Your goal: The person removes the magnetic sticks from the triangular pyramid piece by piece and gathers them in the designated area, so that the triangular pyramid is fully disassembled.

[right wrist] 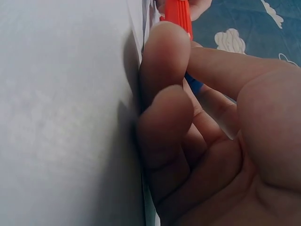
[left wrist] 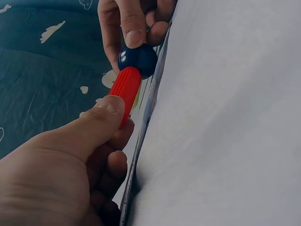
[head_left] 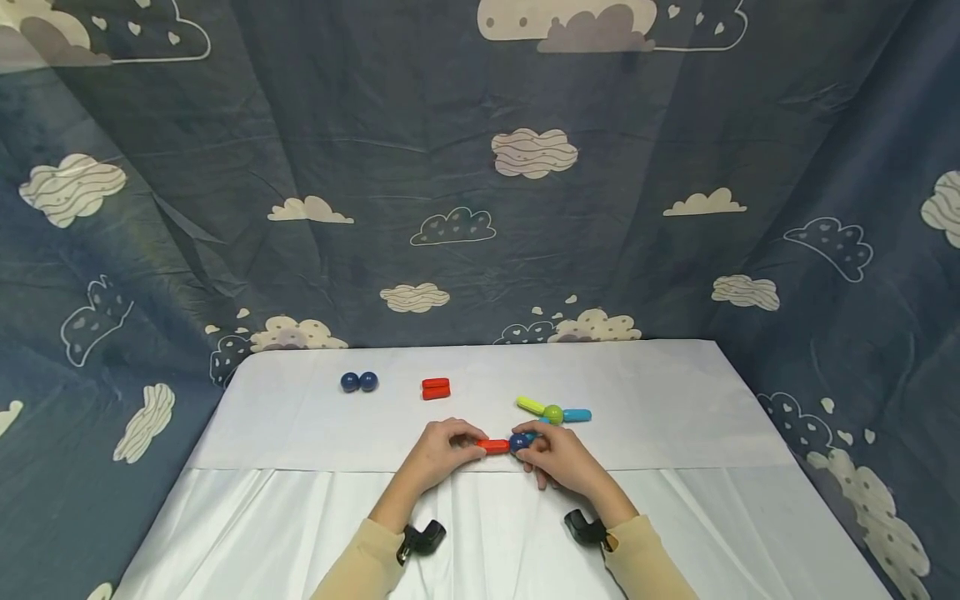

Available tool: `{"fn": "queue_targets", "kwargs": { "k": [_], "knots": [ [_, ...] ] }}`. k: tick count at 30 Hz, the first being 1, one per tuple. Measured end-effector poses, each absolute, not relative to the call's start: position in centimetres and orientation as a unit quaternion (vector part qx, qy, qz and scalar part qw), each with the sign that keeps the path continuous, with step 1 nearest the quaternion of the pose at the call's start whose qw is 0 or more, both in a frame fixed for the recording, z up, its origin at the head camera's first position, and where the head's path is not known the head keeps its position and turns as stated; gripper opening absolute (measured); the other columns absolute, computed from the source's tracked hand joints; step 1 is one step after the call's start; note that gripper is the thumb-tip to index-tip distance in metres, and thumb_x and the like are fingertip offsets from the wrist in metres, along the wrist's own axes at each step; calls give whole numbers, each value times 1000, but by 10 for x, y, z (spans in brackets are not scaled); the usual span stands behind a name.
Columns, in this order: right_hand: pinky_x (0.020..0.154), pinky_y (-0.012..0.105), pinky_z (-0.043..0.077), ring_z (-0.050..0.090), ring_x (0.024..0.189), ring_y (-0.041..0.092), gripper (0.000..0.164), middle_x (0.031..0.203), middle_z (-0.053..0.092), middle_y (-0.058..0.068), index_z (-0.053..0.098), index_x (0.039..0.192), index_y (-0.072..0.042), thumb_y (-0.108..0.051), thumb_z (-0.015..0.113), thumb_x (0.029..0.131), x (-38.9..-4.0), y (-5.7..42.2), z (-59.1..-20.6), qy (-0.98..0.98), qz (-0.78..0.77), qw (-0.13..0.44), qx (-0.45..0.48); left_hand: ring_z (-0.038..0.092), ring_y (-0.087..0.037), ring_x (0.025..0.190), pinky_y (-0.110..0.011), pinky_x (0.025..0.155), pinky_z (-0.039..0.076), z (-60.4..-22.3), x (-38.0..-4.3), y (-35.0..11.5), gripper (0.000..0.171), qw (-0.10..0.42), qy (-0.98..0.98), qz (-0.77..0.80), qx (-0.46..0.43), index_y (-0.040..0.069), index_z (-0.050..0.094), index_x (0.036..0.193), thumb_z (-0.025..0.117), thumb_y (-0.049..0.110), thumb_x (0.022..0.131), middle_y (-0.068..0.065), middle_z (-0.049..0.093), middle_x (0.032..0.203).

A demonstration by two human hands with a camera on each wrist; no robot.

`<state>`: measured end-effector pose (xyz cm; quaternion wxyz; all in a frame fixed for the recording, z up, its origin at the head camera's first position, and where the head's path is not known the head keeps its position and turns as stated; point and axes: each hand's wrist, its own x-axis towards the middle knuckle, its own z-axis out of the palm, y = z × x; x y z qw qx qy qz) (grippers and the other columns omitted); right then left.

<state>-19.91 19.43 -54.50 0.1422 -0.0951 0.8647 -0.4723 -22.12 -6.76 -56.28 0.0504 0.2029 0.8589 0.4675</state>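
My left hand (head_left: 444, 451) pinches a red ridged rod (left wrist: 126, 89) between thumb and fingers. The rod's far end meets a dark blue ball (left wrist: 138, 60), which my right hand (head_left: 561, 457) holds between thumb and fingertips. How deep the rod sits in the ball cannot be seen. In the right wrist view, the right hand's fingers (right wrist: 165, 117) hide most of the ball. Just beyond that hand lies a green ball (head_left: 553, 414) with a yellow-green rod (head_left: 530, 405) and a blue rod (head_left: 577, 415) at its sides. More light blue shows between this hand and the green ball, partly covered.
Two dark blue balls (head_left: 359, 382) sit side by side toward the back left of the white-covered table (head_left: 645, 375). Two red rods (head_left: 436, 389) lie together near the back middle. Dark cloud-printed cloth (head_left: 450, 167) hangs behind and at both sides.
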Motion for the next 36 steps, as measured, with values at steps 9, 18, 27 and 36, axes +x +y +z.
{"fn": "queue_targets", "kwargs": {
  "k": [9, 18, 27, 36],
  "knots": [
    [44, 23, 39, 58, 47, 13, 38, 73, 71, -1, 63, 138, -10, -18, 72, 101, -198, 192, -542, 866, -474, 138, -82, 61, -7, 91, -26, 86, 50, -562, -222, -70, 16, 64, 843, 493, 205, 26, 82, 108, 83, 31, 93, 8, 75, 102],
    [44, 22, 39, 59, 47, 13, 38, 73, 70, 0, 62, 138, -7, -16, 71, 102, -198, 191, -541, 867, -475, 131, -75, 62, -11, 86, -24, 79, 50, -562, -222, -70, 18, 69, 820, 546, 160, 28, 83, 107, 86, 35, 90, 5, 76, 100],
    [44, 23, 40, 60, 49, 13, 39, 73, 71, 0, 62, 137, -8, -17, 73, 101, -197, 191, -543, 864, -481, 128, -69, 62, -9, 81, -23, 76, 51, -560, -228, -81, 16, -37, 837, 538, 92, 24, 83, 99, 90, 25, 85, 4, 75, 92],
    [44, 22, 40, 60, 49, 13, 39, 73, 71, 0, 62, 137, -8, -17, 73, 101, -198, 192, -545, 861, -486, 127, -78, 62, -13, 82, -22, 74, 50, -562, -246, -108, 19, -127, 855, 502, 32, 14, 86, 98, 92, 19, 82, -6, 78, 91]
  ]
}}
